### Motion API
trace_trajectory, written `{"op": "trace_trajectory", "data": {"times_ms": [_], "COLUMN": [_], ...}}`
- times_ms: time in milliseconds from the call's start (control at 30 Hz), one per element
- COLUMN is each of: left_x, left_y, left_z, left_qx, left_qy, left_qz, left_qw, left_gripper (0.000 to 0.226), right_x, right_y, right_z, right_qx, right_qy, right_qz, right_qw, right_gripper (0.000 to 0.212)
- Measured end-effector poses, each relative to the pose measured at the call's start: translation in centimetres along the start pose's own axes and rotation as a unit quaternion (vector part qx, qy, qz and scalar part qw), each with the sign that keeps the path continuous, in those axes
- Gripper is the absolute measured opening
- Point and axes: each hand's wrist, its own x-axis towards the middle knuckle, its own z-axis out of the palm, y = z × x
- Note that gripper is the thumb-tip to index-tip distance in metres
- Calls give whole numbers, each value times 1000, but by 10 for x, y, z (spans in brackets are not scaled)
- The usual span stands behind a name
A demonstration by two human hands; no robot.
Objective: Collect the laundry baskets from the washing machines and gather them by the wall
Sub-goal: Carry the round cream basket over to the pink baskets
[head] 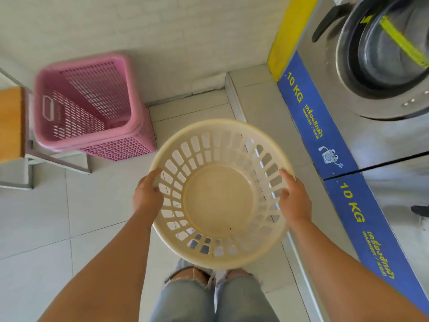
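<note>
Holding a round cream basket (221, 194) out front, above the tiled floor (58, 217) — left hand (147, 194) and right hand (294, 196) clamp opposite rims, fingers (284, 176) curled over the edge. Pink baskets (92, 108) sit stacked by the wall (162, 31), well apart, with washing machines (371, 112) on the right.

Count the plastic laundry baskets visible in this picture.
3: a round cream plastic basket held in both hands, and two nested pink rectangular plastic baskets by the wall. More may be hidden.
</note>
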Motion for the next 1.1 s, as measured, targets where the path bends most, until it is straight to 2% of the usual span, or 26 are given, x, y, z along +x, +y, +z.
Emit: {"op": "trace_trajectory", "data": {"times_ms": [300,533,867,1100], "left_x": [121,219,356,460], "left_y": [49,92,155,155], "left_z": [-47,-55,-17,32], "left_qx": [2,-10,22,14], "left_qy": [1,0,25,34], "left_qz": [-15,-26,-100,-120], "left_qw": [1000,1000,994,992], "left_gripper": [66,65,62,65], "right_x": [100,207,378,473], "right_y": [-98,-163,-224,-229], "right_z": [26,40,79,151], "right_qx": [3,-5,-53,-57], "right_qy": [-10,-33,-55,-59], "right_qz": [-2,-25,-49,-60], "right_qw": [1000,999,996,995], "right_gripper": [59,58,52,50]}}
